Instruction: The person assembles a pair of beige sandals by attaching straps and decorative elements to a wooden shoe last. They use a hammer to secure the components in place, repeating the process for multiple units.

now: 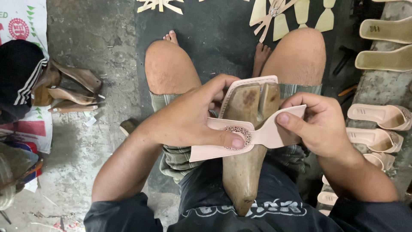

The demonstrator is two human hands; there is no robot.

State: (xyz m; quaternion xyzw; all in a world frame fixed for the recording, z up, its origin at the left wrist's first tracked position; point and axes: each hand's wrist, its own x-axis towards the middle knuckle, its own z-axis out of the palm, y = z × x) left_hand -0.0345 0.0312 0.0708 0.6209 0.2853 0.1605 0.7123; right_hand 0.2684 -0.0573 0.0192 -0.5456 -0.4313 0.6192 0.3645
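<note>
Pink strap (240, 137), smooth, beaded ring, pressed across worn wooden last (244, 172).

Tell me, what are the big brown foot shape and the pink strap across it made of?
The foot-shaped last looks like wood: brown, dull, with grain and dark worn patches. The pink strap looks like leather or imitation leather, smooth with a soft sheen; which one is unclear. Its round ornament seems studded with tiny beads or stones.
</note>
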